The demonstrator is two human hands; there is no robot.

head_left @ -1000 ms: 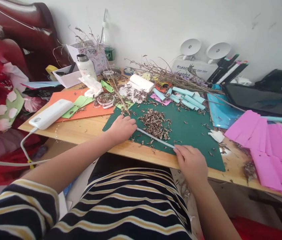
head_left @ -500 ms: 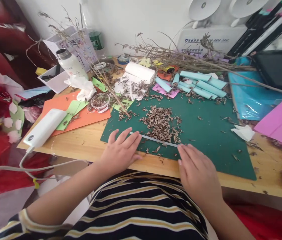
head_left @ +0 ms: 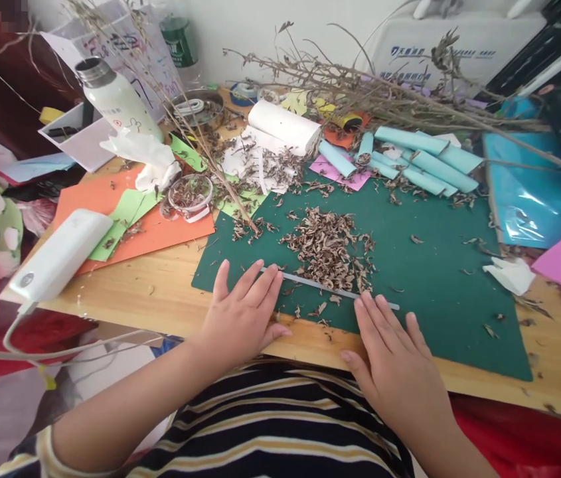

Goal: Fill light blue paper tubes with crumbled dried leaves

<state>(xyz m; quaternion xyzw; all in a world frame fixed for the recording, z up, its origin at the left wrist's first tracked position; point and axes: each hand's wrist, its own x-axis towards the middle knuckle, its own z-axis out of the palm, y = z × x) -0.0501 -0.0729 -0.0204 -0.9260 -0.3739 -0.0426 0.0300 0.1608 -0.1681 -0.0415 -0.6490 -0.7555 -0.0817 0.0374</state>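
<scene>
A thin, pale translucent stick (head_left: 317, 285) lies on the green cutting mat (head_left: 439, 265), close to its front edge. My left hand (head_left: 243, 309) is flat and open, its fingertips resting on the stick's left end. On the right part of the stick lie the fingertips of my right hand (head_left: 394, 352), open with thumb and little finger spread; the right tip of the stick shows beyond them. Just behind the stick is a heap of dried, curled leaves (head_left: 327, 245). A few loose leaf bits lie in front of the stick, between my hands.
Light blue paper rolls (head_left: 429, 159), a white roll (head_left: 284, 126) and dry twigs (head_left: 384, 106) lie at the back. A white bottle (head_left: 121, 103), a small tub of leaves (head_left: 190, 196) and a white power bank (head_left: 64, 252) are on the left. Crumpled tissue (head_left: 512, 275) lies right.
My right hand's fingers have spread apart, and the stick's right end now shows past them. My left fingers have fanned out slightly. The view has moved closer to the table.
</scene>
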